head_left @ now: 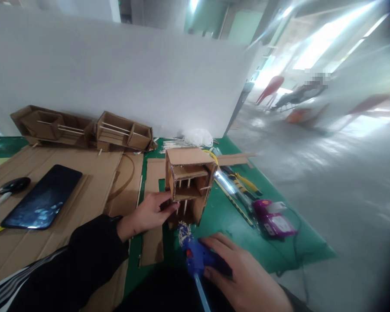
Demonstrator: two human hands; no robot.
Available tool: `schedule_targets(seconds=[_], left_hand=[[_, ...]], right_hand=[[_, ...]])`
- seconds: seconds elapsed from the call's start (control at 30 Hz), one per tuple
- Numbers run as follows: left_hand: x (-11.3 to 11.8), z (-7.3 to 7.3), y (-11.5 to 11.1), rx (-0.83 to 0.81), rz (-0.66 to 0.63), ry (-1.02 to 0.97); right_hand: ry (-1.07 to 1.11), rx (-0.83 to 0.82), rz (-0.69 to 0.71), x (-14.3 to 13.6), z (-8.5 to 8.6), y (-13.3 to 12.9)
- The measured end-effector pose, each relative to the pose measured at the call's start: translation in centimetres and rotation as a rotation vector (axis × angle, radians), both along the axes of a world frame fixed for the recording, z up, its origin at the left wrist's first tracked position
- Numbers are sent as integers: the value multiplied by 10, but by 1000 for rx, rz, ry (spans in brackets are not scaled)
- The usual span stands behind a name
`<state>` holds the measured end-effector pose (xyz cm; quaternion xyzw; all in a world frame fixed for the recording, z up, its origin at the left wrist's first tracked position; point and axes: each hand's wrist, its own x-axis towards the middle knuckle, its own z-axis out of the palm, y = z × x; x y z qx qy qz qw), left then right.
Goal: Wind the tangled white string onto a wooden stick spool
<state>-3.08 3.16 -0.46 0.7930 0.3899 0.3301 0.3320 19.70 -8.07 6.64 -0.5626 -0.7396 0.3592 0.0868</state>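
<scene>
A small cardboard box structure [190, 161] with an inner shelf and thin white sticks stands on the green table. My left hand [151, 212] grips its lower left edge between thumb and fingers. My right hand [234, 266] is closed around the handle of a blue glue gun [195, 255], which has a red switch and a clear glue stick at its rear. The gun's nozzle, wrapped in messy strands, points at the open lower part of the box. Whether it touches the cardboard I cannot tell.
Cardboard sheets [94, 186] cover the left side, with a phone [42, 197] and black mouse [14, 185]. Two cardboard structures [125, 132] stand by the white partition [117, 73]. Pliers [247, 182], a purple package [274, 219] and a cable lie right. Behind are red chairs and a blurred person.
</scene>
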Motion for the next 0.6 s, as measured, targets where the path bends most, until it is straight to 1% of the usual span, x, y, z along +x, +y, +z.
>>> schedule_targets(seconds=[0.27, 0.43, 0.6], left_hand=[[0, -4, 0, -14, 12, 5], [0, -1, -1, -2, -21, 18], [-1, 1, 0, 8, -36, 41]], right_hand=[[24, 2, 10, 0, 1, 0], [-25, 28, 3, 1, 1, 2], [-63, 75, -42, 13, 9, 6]])
